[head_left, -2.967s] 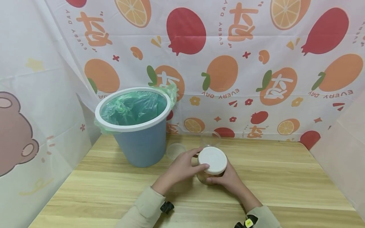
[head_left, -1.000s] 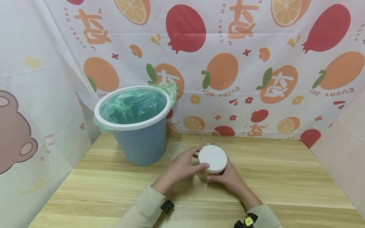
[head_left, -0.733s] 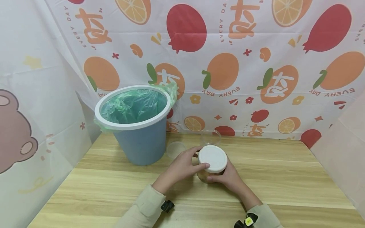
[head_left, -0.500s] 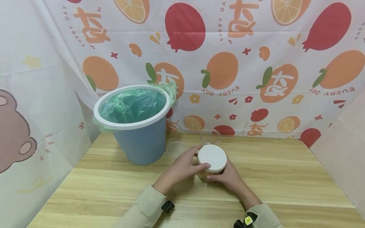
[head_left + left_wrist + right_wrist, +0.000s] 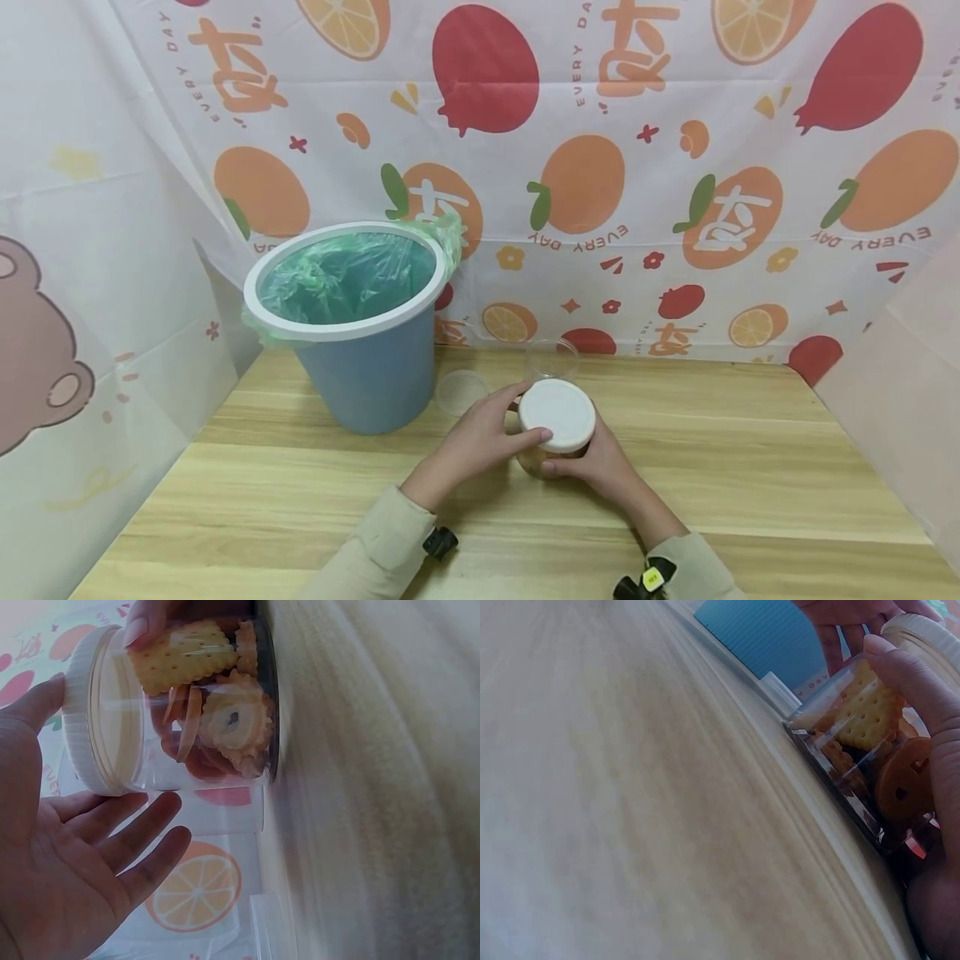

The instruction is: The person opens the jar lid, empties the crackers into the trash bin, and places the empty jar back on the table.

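Note:
A clear jar (image 5: 529, 462) with a white lid (image 5: 557, 414) stands upright on the table. In the left wrist view, biscuits (image 5: 184, 656) of several shapes show through its wall, among them a square cracker and a round one with a dark centre. My left hand (image 5: 483, 437) grips the lid at its rim, thumb on the near side and fingers round the far left; its other fingers spread out beside the jar. My right hand (image 5: 606, 475) holds the jar body from the right, thumb across the front. The right fingers behind the jar are hidden in the head view.
A blue bin (image 5: 375, 375) with a white rim and green liner stands at the left. A flat, translucent disc (image 5: 461, 392) lies beside it, and a clear round container (image 5: 552, 358) sits behind the jar. A fruit-print cloth (image 5: 585, 279) hangs behind the table.
The head view has tilted slightly, so the scene sits a little higher in it. Both hands keep the same hold, and the lid remains on the jar.

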The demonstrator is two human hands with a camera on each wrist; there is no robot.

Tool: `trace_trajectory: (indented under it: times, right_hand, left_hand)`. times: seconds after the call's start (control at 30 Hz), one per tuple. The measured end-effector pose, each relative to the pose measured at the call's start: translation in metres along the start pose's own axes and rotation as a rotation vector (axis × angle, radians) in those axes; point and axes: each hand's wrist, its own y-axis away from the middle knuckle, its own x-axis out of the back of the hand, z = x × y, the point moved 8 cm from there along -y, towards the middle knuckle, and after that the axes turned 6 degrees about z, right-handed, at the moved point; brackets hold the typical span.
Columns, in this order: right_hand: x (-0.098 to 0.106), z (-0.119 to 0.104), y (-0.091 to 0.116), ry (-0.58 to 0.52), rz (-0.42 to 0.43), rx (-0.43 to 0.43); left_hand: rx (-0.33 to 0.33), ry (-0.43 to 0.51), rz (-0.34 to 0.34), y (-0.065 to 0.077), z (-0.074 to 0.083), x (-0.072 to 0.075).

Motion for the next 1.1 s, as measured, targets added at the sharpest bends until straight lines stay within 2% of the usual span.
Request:
trace_trajectory:
  times: [0.63,1.1]
  right_hand:
    - [0.0006,0.0001,0.0001,-0.023,0.003,0.005]
    - [0.0012,-0.0011,0.002,-0.016,0.019,0.009]
  left_hand:
    - [-0.055,-0.03,-0.019,-0.0006,0.0015,0.0017]
    - [0.011,-0.042,0.009,0.0014,0.0012,0.0005]
